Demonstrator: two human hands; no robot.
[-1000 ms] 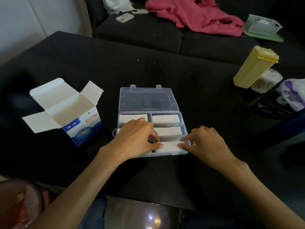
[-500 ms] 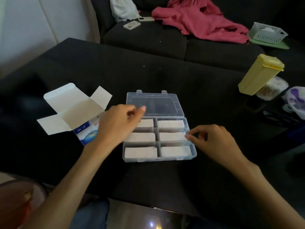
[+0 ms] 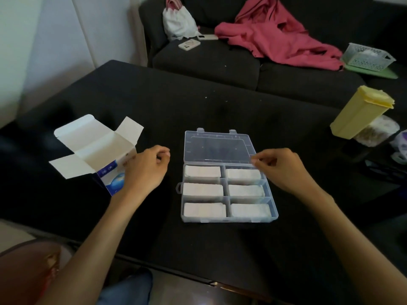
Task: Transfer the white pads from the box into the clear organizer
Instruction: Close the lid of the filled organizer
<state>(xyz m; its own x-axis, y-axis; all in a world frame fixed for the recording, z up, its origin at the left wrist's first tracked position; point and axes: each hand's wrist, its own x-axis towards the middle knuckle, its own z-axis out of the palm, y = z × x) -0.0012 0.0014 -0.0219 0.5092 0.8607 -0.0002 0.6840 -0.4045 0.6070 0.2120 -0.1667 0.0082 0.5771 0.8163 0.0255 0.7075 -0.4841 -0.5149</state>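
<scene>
Both hands hover with loosely curled, empty fingers, left hand [image 3: 146, 170] beside the open white cardboard box [image 3: 94, 150], right hand [image 3: 282, 169] at the pad-filled clear plastic organizer [image 3: 229, 219].

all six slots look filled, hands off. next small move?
Probably close the lid: each of the clear organizer's six compartments holds white pads, both hands are empty, and the right hand hovers by the lid's right edge, the left hand beside the box.

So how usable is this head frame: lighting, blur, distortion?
Head view: dim, with the black table swallowing shadow detail; white pads and the organizer read clearly; table edges bow from the wide-angle lens; the bottom-left corner is blurred.
</scene>
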